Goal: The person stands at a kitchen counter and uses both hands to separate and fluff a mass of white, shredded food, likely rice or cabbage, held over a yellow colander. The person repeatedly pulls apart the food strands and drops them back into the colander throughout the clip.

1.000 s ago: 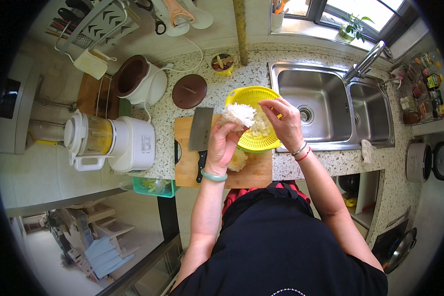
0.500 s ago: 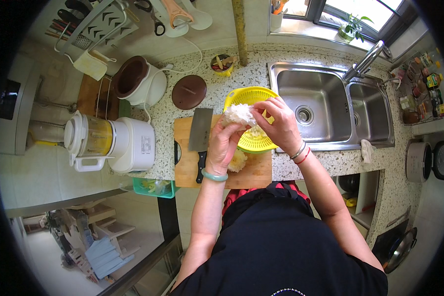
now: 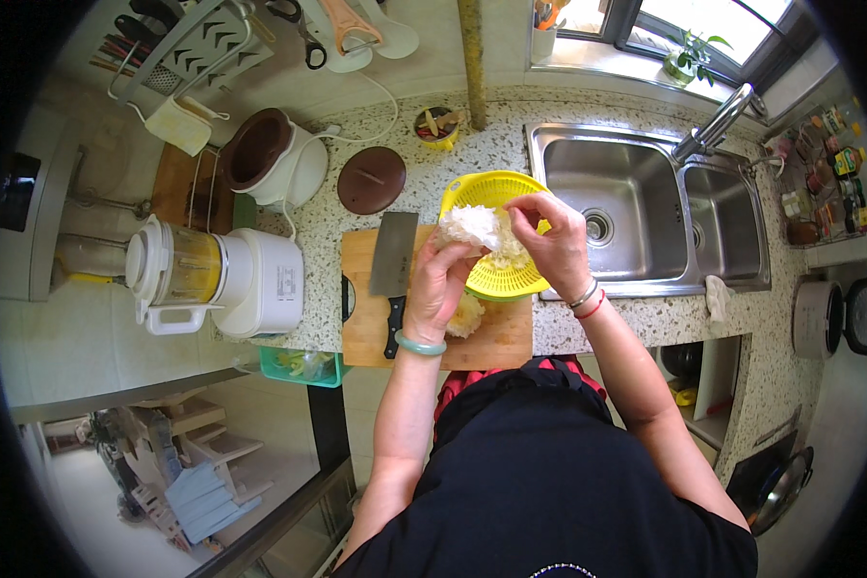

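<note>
My left hand is closed round a frilly white snow fungus, held up over the near left part of a yellow colander. Just right of the clump, my right hand has thumb and fingertips pinched together; anything between them is too small to make out. Loose pale pieces lie in the colander. Another snow fungus, yellowish, rests on the wooden cutting board, below the colander. A cleaver with a black handle lies along the board's left side.
A double steel sink is on the right. At the left stand a white blender and a white cooker with a brown pot. A brown lid and a small yellow bowl sit behind the board.
My right hand has drawn slightly right, away from the snow fungus, with its fingers pinched. My left hand stays almost in place, holding the clump.
</note>
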A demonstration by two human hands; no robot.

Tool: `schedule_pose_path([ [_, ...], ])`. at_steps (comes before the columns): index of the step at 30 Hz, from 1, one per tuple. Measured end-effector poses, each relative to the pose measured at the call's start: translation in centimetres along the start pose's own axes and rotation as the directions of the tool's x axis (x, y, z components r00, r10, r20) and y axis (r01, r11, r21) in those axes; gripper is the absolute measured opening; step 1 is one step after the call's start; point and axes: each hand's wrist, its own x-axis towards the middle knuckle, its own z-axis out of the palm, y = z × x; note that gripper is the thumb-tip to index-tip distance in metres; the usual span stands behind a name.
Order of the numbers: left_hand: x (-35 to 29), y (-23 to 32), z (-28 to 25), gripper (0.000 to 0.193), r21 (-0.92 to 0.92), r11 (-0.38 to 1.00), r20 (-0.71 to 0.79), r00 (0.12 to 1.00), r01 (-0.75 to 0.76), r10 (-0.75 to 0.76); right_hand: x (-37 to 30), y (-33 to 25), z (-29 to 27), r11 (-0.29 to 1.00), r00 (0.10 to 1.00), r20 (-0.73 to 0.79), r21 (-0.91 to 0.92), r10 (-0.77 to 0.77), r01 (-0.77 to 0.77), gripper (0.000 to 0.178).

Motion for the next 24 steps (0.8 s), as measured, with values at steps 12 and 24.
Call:
schedule_pose_path([
  [12,0.2,-0.2,-1.3,0.037,-0.219,0.974,0.101,0.994,0.058,-0.037,0.5,-0.2,-0.6,0.998,0.998,-0.015,-0.022,-0.054,0.054,0.011],
  [24,0.3,-0.2,-0.2,0.040,-0.086,0.995,0.042,0.998,0.054,-0.051,0.6,-1.4,-0.5,0.979,0.973,0.126,-0.046,-0.193,0.200,0.014],
])
